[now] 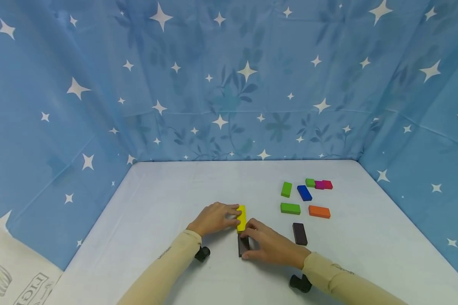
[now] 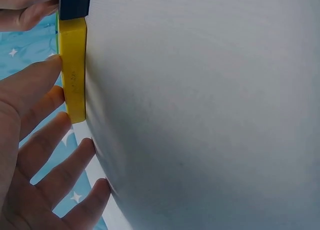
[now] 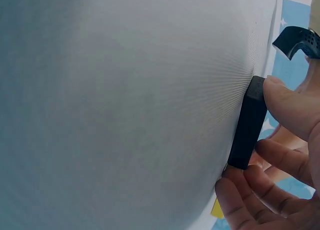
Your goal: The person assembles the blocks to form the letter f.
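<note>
Cream sleeves (image 1: 164, 264) reach in nearest you, each with a black wrist device (image 1: 202, 253) beside its cuff, low over the white table (image 1: 168, 195). Your right hand (image 1: 275, 245) grips a black block (image 1: 243, 245) lengthwise, thumb at the near end and fingertips around the far end. Your left hand (image 1: 213, 218) has its fingers loosely spread, the tips resting against the left side of a yellow block (image 1: 242, 222) without wrapping round it. The two blocks lie in line in front of you, the yellow one farther off, and in the left wrist view their ends look to meet.

Watch that joint. Your right fingertips crowd it, so pulling them out carelessly could drag the black block askew or nudge the yellow one. Pushing forward too hard would likely shove the yellow block away, since your left fingers bear on its side and offer little to stop it. Too much pressure from that left hand could also swing it out of line.

Mind your right wrist too: a second black block (image 1: 300, 234) lies near it, and a sideways sweep could knock it. Farther off, an orange block (image 1: 319, 212), a green block (image 1: 290, 208) and a blue block (image 1: 304, 193) seem at risk only from a careless long reach.
</note>
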